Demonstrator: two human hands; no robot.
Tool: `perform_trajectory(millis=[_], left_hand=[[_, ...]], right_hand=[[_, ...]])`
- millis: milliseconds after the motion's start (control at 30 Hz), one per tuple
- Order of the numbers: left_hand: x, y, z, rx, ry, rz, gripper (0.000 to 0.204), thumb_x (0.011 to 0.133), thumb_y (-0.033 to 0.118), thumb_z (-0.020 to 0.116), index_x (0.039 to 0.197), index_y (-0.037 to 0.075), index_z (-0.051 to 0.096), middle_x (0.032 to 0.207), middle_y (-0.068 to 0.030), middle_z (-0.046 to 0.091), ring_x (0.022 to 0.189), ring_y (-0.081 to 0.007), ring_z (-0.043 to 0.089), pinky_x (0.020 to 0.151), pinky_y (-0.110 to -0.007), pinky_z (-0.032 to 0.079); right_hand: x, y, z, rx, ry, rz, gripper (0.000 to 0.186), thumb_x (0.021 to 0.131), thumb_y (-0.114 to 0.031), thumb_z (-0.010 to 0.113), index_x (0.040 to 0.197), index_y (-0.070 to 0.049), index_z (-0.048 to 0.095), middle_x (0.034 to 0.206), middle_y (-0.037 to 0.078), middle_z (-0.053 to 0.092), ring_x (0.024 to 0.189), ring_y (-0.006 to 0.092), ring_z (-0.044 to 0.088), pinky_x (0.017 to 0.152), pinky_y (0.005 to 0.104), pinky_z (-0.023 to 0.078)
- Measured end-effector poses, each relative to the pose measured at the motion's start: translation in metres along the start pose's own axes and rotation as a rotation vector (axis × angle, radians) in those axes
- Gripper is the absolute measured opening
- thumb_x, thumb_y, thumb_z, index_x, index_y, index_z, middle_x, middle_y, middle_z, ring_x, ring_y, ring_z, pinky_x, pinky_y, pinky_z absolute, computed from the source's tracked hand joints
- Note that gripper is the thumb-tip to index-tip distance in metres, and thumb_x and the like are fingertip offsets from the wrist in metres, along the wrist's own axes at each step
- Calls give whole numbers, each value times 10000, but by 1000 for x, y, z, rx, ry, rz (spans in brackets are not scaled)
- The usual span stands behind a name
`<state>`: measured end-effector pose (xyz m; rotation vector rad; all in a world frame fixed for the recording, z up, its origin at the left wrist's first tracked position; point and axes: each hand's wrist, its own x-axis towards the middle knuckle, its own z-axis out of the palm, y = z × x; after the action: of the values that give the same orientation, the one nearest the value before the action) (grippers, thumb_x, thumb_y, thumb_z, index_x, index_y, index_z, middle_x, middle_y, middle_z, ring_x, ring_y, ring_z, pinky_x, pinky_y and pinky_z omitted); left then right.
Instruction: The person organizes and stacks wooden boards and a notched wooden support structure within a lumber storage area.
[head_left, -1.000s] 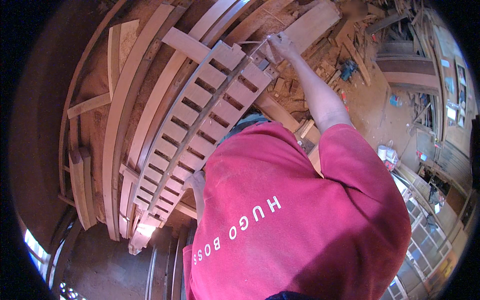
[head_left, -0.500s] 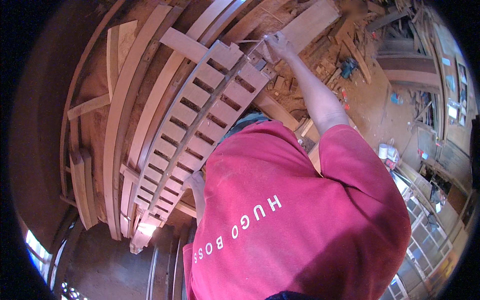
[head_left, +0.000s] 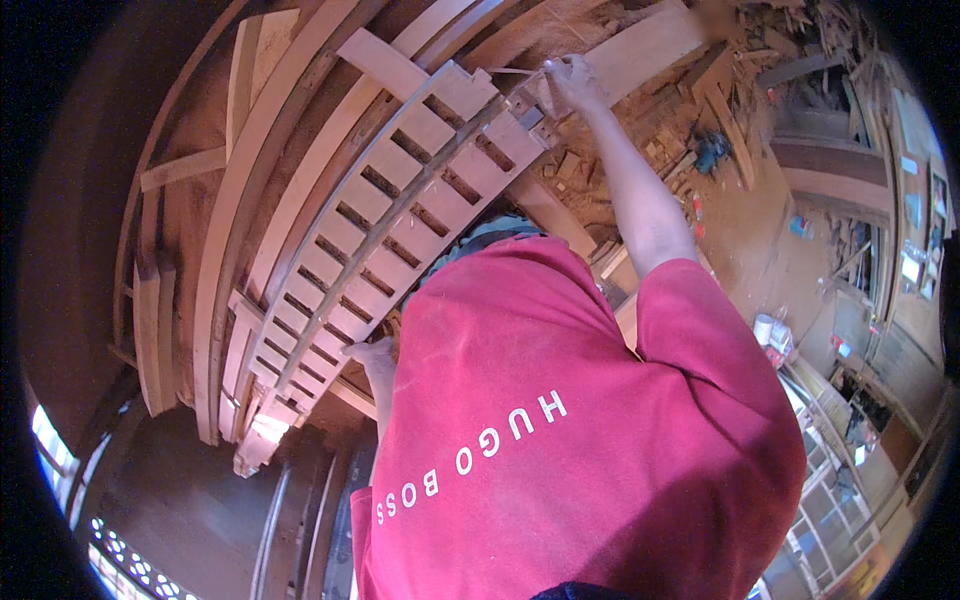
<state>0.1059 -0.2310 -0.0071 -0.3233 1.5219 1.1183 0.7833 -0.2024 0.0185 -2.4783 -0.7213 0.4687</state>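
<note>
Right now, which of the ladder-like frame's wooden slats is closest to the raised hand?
The slat at the frame's far end, top of the picture. The right hand is at that end; the other slats step away down toward the left hand.

A small white tub [head_left: 764,328] with a round rim stands on the floor at the right, near the red sleeve. Just near it lies a small red packet [head_left: 776,356]. Farther right, a little red box [head_left: 842,347] sits by the wall. On the far right wall hang flat rectangular cards or signs [head_left: 912,212], pale blue and white, one above another; a larger pale panel [head_left: 938,195] hangs beside them. No screens show.
</note>
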Motion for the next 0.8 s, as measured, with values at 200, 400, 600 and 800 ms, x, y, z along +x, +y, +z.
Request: perform_trajectory(millis=[200,400,600,800], left_hand=[[-12,3,8,-24,41,10,851,895,708,481,1523,143,378,1578,-148,315,1415,-367,381,1127,-618,368],[25,-9,-67,51,16,41,929,887,654,562,1574,127,226,1659,-134,133,1527,-355,178,1143,-656,281],[-40,-58,5,-171,8,-105,1028,889,742,514,1608,118,126,1638,-184,173,1492,-359,243,1144,-638,278],[-52,-104,-16,-498,112,-28,954,968,767,274,1597,57,168,1650,-277,142,1525,-421,194,1216,-559,242]], right_hand=[[-62,-34,-20,-219,133,-382,525,871,-521,689,1251,-164,623,1371,130,577,1296,357,510,1060,521,411],[-138,-76,-4,-284,-41,-924,457,905,-434,697,1263,-160,622,1359,105,579,1310,322,500,1098,503,387],[-134,-112,24,-237,-119,-1009,372,939,-342,686,1225,-106,657,1295,119,637,1254,358,553,1067,482,424],[-111,-198,67,-360,-388,-1011,370,999,-392,600,1266,-137,626,1272,140,654,1182,345,614,1000,500,466]])
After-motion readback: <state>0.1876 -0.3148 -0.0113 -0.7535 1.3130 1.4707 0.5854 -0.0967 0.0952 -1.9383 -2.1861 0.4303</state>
